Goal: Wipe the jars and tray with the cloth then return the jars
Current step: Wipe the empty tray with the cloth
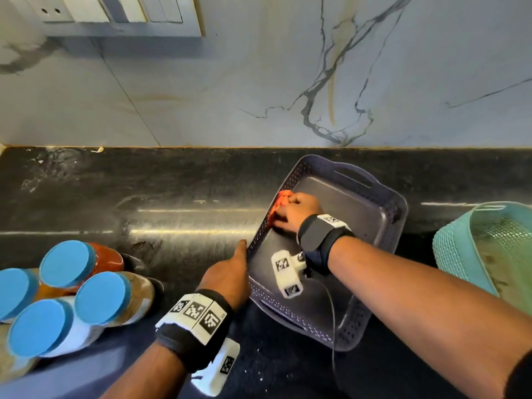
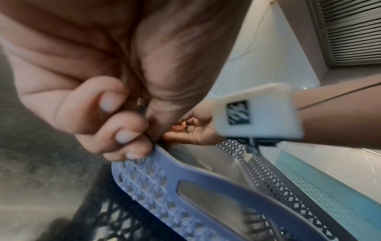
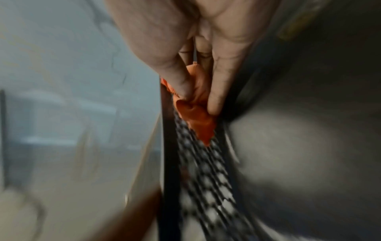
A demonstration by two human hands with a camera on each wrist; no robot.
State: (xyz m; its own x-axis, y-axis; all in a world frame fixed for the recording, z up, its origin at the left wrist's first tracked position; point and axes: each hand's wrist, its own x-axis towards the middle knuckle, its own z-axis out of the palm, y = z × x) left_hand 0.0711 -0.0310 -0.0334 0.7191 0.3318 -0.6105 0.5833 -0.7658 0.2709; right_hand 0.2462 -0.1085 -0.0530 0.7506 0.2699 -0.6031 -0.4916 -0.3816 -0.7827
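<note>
A dark purple perforated tray (image 1: pixel 400 210) lies empty on the black counter. My right hand (image 1: pixel 296 211) holds a bunched orange cloth (image 1: pixel 283 198) and presses it against the inside of the tray's left wall. In the right wrist view the cloth (image 3: pixel 195 117) sits pinched between the fingers of that hand (image 3: pixel 200 101) on the mesh wall (image 3: pixel 206 171). My left hand (image 1: pixel 230 272) grips the tray's left rim near the front corner; its fingers (image 2: pixel 132 130) curl against the rim (image 2: pixel 185 176). Several blue-lidded jars (image 1: pixel 86 286) stand grouped at the lower left.
A teal perforated basket (image 1: pixel 486 249) stands right of the tray. Behind the counter rises a marble wall with a switch panel (image 1: pixel 115 12) at the upper left. Bare black counter (image 1: pixel 172 203) lies between the jars and the tray.
</note>
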